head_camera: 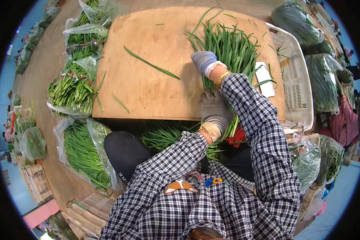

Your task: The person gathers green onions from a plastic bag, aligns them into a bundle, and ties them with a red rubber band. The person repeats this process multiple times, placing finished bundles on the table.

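A pile of long green leafy stalks (232, 49) lies on the right half of a wooden tabletop (150, 96). My left hand (216, 109), in a striped grey glove, rests over the stalks at the table's near edge, with cut ends showing below it. Farther up, my right hand (204, 63), in a blue-grey glove, is at the left side of the pile, its fingers curled and mostly hidden from view. A single loose leaf (151, 62) lies left of the hands. A white card (264, 79) is beside my right forearm.
Plastic bags of green stalks (72, 93) stand along the table's left side. A white plastic crate (306, 90) adjoins the right edge, with more bagged greens (321, 81) beyond it. Red ties (236, 136) and more leaves (165, 136) are below the near edge.
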Demonstrator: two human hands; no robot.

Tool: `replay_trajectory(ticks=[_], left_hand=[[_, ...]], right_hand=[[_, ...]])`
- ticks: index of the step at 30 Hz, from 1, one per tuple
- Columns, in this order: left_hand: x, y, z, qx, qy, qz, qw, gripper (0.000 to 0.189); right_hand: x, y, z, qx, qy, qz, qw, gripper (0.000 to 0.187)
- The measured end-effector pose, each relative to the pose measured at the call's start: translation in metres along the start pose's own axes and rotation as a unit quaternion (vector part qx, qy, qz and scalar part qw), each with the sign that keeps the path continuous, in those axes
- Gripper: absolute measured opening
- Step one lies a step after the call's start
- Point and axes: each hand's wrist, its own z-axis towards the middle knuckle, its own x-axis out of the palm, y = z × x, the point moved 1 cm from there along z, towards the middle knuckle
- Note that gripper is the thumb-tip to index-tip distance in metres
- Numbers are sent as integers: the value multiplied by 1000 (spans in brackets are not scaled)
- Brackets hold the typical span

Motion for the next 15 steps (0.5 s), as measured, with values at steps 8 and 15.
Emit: replay_trajectory(ticks=[8,15], left_hand=[[42,22,-13,181,200,-15,963,64],[19,7,-11,63,13,-30,997,85]], right_hand=[[-3,93,10,-77,-57,187,978,22],[8,57,57,-105,-118,203,966,17]])
